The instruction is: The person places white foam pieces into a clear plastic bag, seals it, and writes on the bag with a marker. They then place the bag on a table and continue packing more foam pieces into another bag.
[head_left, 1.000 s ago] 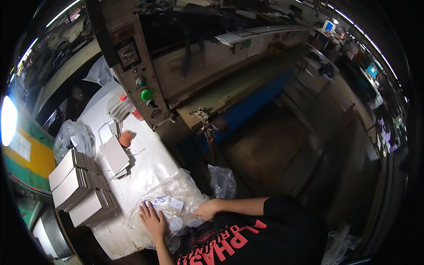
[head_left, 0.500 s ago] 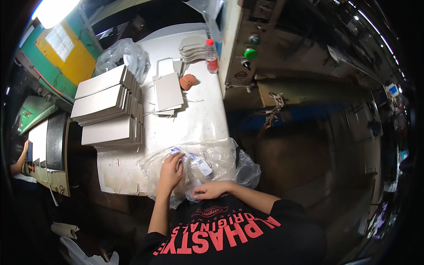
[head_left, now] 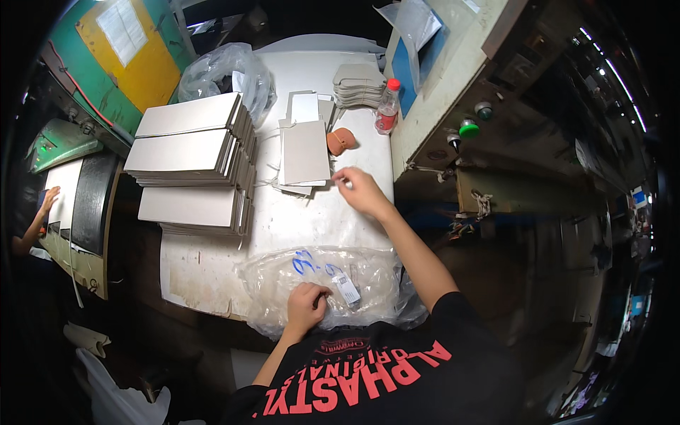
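Note:
My left hand (head_left: 306, 303) rests with curled fingers on a clear plastic bag (head_left: 333, 283) at the near edge of the white table (head_left: 205, 269); a small white label (head_left: 347, 288) lies on the bag beside it. Stretched forward, my right hand (head_left: 358, 190) pinches the near right corner of a small pile of grey card sheets (head_left: 304, 152) in the middle of the table. A brown rounded piece (head_left: 340, 140) lies just right of that pile.
Tall stacks of grey boards (head_left: 195, 152) fill the table's left side. A bottle with a red cap (head_left: 387, 108), a stack of shaped grey pieces (head_left: 358, 81) and a crumpled plastic bag (head_left: 223, 71) sit at the far end. A machine panel with buttons (head_left: 467, 127) is on the right. Another person's hand (head_left: 49, 198) shows far left.
My right hand left the plastic bag and reached forward to the pile of card sheets. My left hand drew back toward the bag's near edge. The view turned toward the table.

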Action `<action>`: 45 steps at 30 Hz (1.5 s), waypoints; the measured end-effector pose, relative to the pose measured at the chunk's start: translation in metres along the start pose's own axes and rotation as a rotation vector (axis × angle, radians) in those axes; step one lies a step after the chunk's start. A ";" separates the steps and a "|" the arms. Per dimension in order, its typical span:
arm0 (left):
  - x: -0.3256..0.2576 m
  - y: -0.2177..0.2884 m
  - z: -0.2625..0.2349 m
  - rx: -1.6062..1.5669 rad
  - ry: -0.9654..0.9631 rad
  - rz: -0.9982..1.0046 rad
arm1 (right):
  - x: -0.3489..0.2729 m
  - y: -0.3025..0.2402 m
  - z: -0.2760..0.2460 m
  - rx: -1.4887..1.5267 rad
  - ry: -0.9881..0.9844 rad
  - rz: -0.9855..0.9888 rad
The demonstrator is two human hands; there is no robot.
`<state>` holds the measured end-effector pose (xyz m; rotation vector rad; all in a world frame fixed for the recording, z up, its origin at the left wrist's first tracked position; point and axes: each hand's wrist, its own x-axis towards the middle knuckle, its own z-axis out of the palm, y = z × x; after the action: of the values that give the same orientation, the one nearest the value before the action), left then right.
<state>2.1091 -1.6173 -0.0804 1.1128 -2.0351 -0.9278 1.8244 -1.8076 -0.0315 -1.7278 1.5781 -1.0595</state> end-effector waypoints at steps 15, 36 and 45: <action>0.018 0.005 -0.006 0.042 -0.021 -0.029 | 0.139 0.012 -0.065 -0.715 0.798 -0.025; 0.019 0.003 -0.006 0.048 -0.015 -0.032 | 0.125 0.027 -0.025 -0.520 0.518 -0.187; 0.021 0.004 -0.006 0.049 -0.015 -0.032 | 0.097 0.058 0.028 -0.454 0.419 -0.187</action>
<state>2.1028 -1.6354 -0.0695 1.1713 -2.0671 -0.9094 1.8163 -1.9140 -0.0771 -2.0788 2.0748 -1.2929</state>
